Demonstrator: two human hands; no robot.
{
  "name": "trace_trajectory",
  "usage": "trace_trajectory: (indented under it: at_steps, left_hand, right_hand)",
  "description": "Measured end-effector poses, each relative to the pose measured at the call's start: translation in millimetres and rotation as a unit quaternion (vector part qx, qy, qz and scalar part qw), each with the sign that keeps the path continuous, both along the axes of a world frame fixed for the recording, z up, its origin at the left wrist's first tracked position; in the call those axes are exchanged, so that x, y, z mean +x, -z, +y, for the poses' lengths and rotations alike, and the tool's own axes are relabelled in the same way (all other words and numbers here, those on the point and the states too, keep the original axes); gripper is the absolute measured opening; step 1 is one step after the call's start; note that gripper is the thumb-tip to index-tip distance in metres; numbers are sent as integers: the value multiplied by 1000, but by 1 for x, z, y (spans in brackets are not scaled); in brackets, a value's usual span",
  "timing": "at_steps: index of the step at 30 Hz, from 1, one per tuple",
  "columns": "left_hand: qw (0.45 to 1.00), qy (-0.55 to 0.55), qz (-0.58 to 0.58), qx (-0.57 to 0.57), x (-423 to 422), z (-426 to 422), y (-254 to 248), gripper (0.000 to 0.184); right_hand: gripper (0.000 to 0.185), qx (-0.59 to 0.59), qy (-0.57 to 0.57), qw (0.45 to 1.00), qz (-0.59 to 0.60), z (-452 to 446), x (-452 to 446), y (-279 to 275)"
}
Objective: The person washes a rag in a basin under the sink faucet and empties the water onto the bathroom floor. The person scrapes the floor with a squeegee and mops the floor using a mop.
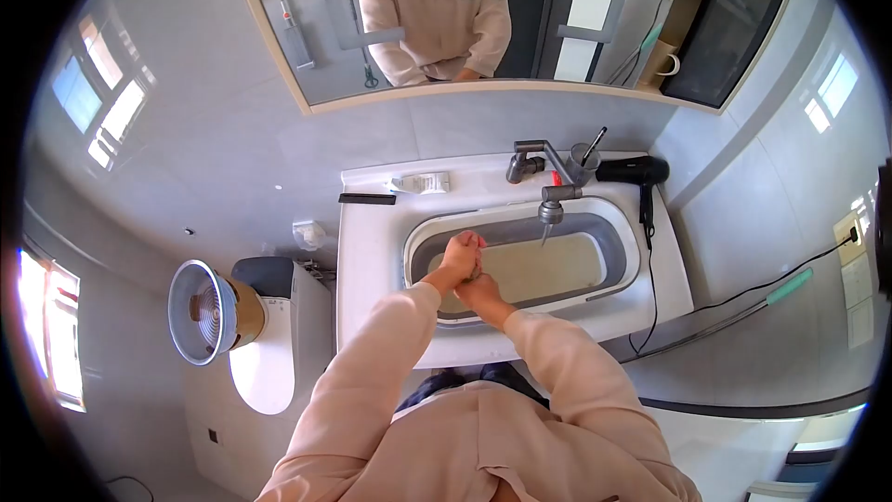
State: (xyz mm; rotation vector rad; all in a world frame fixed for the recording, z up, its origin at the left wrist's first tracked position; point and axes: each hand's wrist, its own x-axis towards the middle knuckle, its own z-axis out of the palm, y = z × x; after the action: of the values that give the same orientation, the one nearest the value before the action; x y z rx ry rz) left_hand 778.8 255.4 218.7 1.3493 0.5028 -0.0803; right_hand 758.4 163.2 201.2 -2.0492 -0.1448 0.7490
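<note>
A wide mirror (530, 28) fills the wall ahead; below it runs the white counter (376, 256), and in the counter sits the task's main vessel, an oval grey-and-white basin (635, 265), its long side towards the person; pale, cloudy water (557, 265) covers its floor, open to view on the right of the hands. The dark tap (551, 212) reaches over the far rim — a thin streak shows beneath its nozzle, though whether that is running water I cannot tell; a black hair dryer (632, 170) lies on the far right corner, its cord trailing off the counter.

The right hand (480, 295) and the left hand (462, 258) are together over the near left part of the basin, left beyond right, the left one's fingers curled; whether either is clamped on something small I cannot tell, since the palms are hidden.

The step in hand looks like rubbing or squeezing hand against hand; to do it well, work low and well inside the rim, so drips land in the basin rather than on the counter; let one hand brace while the other presses, with short, firm strokes; mind the sleeve cuffs — the smallest detail — and hold both wrists clear of the water.
</note>
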Motion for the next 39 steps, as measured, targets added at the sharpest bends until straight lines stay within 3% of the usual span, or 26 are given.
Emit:
trace_trajectory:
  at_steps: [2,4,6,8,10,11,12,13,15,17,19,20,25,27,29,30,31,33,34,36,37,39]
  left_hand:
    - [998,-8,8,56,-1,0,14,23]
    - [914,-62,-82,392,-6,-3,27,22]
    - [919,-82,-78,378,-10,-6,32,21]
    - [922,-101,-74,367,-14,2,30,21]
    - [972,-29,-110,207,-20,15,16,23]
    - [972,-30,-109,205,-29,24,5,23]
    - [996,53,-37,60,-46,37,-23,27]
    - [986,136,38,-88,-60,48,-42,32]
    - [985,146,19,-87,-70,65,-46,29]
    - [965,135,-109,-195,-77,77,-43,23]
    - [959,132,-147,-205,-80,95,-36,27]
    - [950,130,-187,-212,-81,100,-32,30]
    - [966,133,-138,-173,-96,88,-57,45]
    - [969,128,-120,-172,-100,79,-71,51]
    - [866,46,-123,-483,-101,74,-80,60]
    - [865,6,-121,-487,-102,69,-86,51]
    - [865,3,-120,-488,-98,75,-70,51]
    - [964,-34,-117,-238,-84,98,-28,44]
    - [951,-116,-135,-252,-83,110,-39,43]
    - [968,-135,-205,49,-71,159,-35,47]
    - [952,-113,-207,195,-65,182,-35,51]
    - [814,-89,-217,531,-54,205,-29,43]
  right_hand:
    - [19,33,-71,987,-143,-4,-4,3]
    - [19,-21,-108,977,-182,-4,-8,0]
    - [21,-73,-147,962,-220,-3,-11,-7]
    - [26,-118,-61,976,-172,2,-13,-18]
    - [29,-82,-41,987,-135,-5,-3,-5]
    - [33,-44,-16,994,-99,-7,3,3]
    - [53,53,9,994,-97,-9,-2,-16]
    - [53,50,12,994,-95,-9,-6,-25]
    - [48,236,106,966,-29,-9,-11,-41]
    - [40,189,109,974,-55,-15,-14,-59]
    - [30,364,218,905,-35,-12,-10,-67]
    - [21,420,262,869,31,-11,-12,-84]
    - [18,398,290,870,-29,-1,-12,-93]
    - [20,446,213,869,-19,14,-22,-121]
    - [24,361,149,916,-93,25,-38,-121]
    - [29,230,87,943,-224,29,-51,-116]
    - [35,90,19,934,-346,33,-64,-113]
    - [38,106,-17,920,-376,40,-82,-116]
    - [42,122,-51,905,-405,42,-87,-118]
    - [42,125,-28,912,-390,38,-82,-114]
    - [42,126,-5,917,-378,32,-78,-111]
    - [35,83,-2,919,-384,19,-66,-86]
